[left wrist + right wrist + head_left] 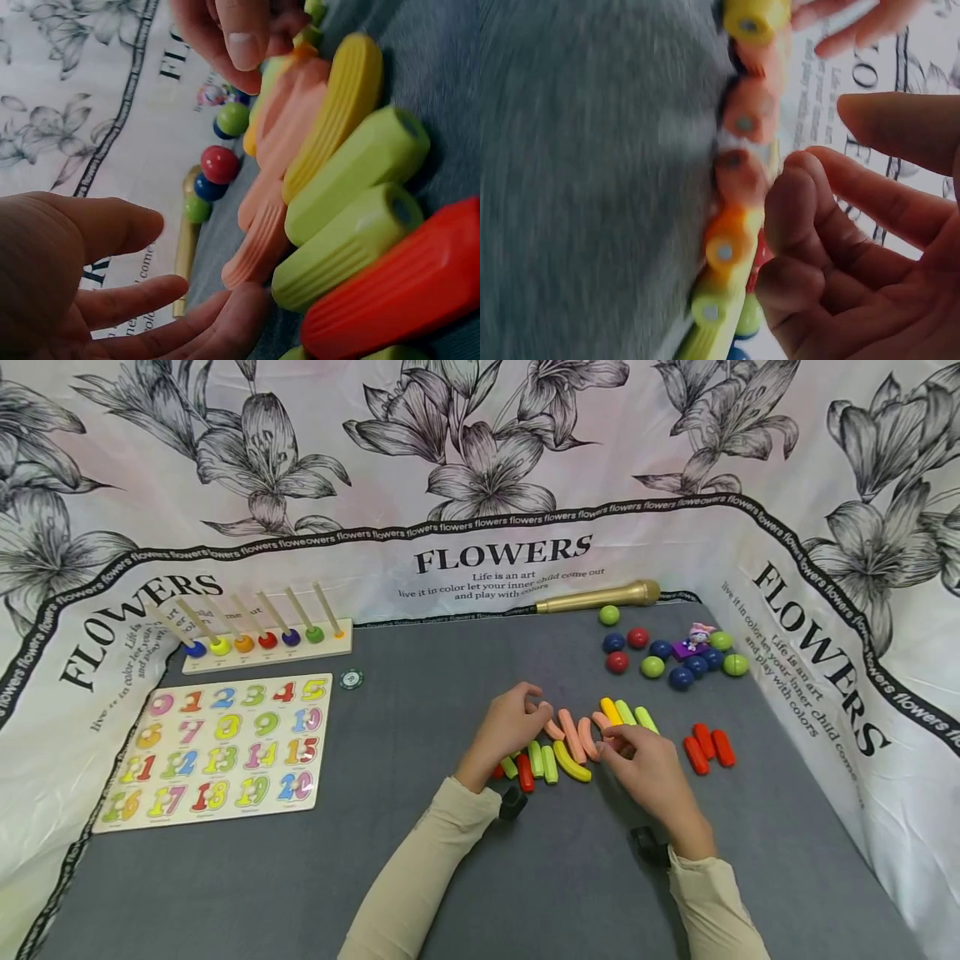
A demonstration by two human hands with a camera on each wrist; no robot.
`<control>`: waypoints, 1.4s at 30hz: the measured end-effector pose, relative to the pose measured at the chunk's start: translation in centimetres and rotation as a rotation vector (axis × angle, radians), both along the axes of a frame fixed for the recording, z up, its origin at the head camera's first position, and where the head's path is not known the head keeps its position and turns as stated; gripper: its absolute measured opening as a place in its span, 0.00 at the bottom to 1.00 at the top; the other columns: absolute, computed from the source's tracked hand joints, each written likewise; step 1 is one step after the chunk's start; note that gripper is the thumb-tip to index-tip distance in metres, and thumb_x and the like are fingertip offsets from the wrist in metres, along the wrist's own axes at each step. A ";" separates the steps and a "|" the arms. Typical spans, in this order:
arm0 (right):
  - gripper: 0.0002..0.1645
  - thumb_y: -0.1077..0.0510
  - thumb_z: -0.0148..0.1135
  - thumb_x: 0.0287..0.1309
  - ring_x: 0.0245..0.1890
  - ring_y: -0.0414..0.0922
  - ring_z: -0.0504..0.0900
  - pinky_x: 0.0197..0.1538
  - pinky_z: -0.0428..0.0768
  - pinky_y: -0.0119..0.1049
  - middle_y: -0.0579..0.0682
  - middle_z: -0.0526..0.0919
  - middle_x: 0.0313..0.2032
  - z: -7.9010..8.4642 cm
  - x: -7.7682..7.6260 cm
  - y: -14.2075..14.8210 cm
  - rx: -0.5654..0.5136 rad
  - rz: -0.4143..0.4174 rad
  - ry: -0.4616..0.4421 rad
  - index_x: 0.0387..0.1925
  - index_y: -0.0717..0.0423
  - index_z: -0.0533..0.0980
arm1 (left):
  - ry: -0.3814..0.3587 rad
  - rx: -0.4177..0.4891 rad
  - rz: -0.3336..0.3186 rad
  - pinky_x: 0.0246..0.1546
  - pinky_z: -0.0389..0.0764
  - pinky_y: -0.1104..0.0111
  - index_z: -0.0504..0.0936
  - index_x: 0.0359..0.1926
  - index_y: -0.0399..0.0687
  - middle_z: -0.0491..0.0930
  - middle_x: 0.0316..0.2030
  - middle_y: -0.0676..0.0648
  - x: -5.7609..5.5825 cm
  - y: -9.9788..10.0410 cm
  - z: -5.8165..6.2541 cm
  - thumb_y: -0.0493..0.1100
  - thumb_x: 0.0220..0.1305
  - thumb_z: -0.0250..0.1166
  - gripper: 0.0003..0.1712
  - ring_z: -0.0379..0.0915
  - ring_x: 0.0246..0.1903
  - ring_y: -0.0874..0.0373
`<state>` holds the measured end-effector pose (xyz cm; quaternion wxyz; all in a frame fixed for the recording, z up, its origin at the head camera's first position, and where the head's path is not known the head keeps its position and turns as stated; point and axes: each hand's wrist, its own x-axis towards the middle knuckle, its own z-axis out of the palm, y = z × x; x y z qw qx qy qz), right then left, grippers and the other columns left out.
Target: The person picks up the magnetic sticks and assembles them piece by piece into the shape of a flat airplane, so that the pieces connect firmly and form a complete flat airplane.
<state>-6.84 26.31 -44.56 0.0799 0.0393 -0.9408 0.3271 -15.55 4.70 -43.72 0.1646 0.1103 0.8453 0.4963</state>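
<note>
A row of salmon-pink toy sticks (572, 737), some straight and some curved, lies between the two hands. My left hand (510, 727) is at the row's left end, fingers extended and thumb apart; its fingertips are close to a pink stick (259, 244), and contact is unclear. Over the right end is my right hand (870, 247), thumb apart from loosely bent fingers, with nothing visible between them. Nearer me lie a curved yellow stick (572, 762), light green sticks (352, 176) and a red stick (397, 277). Behind the right hand are a yellow stick (611, 711) and green sticks (646, 720).
Red sticks (697, 755) lie at the right. Several coloured balls (652, 667), a small figure on a purple base (691, 647) and a gold rod (592, 599) are at the back. On the left are a number board (322, 752), a peg stand (341, 646) and a chip (351, 679).
</note>
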 end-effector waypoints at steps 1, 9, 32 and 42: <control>0.09 0.63 0.72 0.67 0.32 0.49 0.80 0.37 0.80 0.45 0.53 0.84 0.34 -0.1 -0.1 -0.3 0.019 0.010 -0.015 0.45 0.66 0.85 | 0.006 -0.025 -0.005 0.37 0.83 0.63 0.77 0.70 0.38 0.85 0.50 0.42 -0.2 0.2 0.0 0.46 0.80 0.62 0.26 0.81 0.36 0.55; 0.07 0.65 0.69 0.65 0.32 0.53 0.75 0.37 0.76 0.49 0.56 0.79 0.32 -0.5 -0.8 -1.2 0.100 -0.051 -0.021 0.40 0.68 0.83 | 0.004 -0.133 -0.017 0.29 0.78 0.66 0.79 0.66 0.37 0.84 0.43 0.44 -1.1 1.3 -0.3 0.42 0.78 0.63 0.21 0.78 0.30 0.56; 0.10 0.63 0.64 0.66 0.29 0.61 0.78 0.35 0.79 0.59 0.64 0.76 0.31 -0.6 -2.4 -1.8 0.153 -0.227 0.009 0.36 0.70 0.75 | 0.024 -0.061 0.062 0.34 0.79 0.63 0.78 0.53 0.41 0.82 0.37 0.46 -1.4 0.5 0.1 0.40 0.76 0.66 0.11 0.79 0.33 0.54; 0.14 0.63 0.67 0.71 0.37 0.61 0.84 0.40 0.83 0.58 0.68 0.84 0.40 1.0 -2.6 -2.3 -0.053 -0.100 0.049 0.48 0.70 0.75 | 0.138 0.167 0.082 0.46 0.83 0.57 0.81 0.59 0.43 0.86 0.46 0.47 -1.1 -4.2 1.2 0.43 0.75 0.69 0.16 0.83 0.47 0.52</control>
